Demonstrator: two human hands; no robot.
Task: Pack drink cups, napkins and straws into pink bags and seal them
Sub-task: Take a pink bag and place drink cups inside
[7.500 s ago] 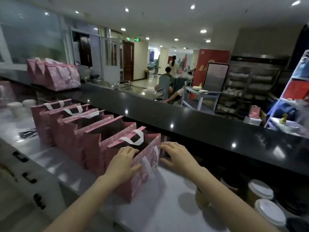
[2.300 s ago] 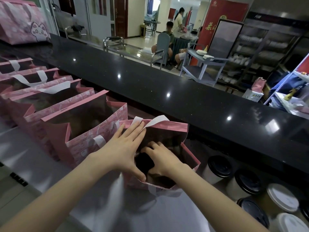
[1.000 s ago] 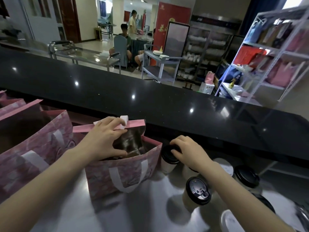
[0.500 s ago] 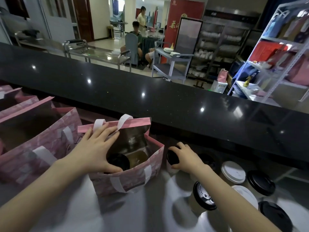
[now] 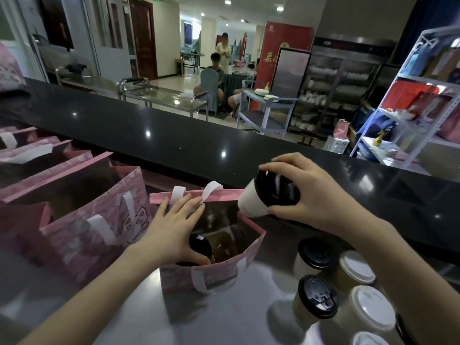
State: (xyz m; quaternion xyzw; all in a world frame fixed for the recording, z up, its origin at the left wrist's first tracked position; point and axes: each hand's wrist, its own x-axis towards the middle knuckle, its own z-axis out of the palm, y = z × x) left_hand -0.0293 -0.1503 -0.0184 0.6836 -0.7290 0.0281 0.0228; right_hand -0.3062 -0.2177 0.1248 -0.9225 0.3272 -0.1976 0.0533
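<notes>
Bench (image 5: pixel 224 319), steel, bearing spare cups (image 5: pixel 316 295) at right. Open pink bag (image 5: pixel 211 275), one black-lidded cup (image 5: pixel 201 245) inside, mouth spread by the left hand (image 5: pixel 171 227), fingers straight; likely fault: the paper wall folds inward if that hand slips. Tilted cup (image 5: pixel 256 202) above the bag's right rim, right hand (image 5: pixel 311 195) fingers curled round its lid end; likely fault: lid lifts off, or base snags the rim and spills.
</notes>
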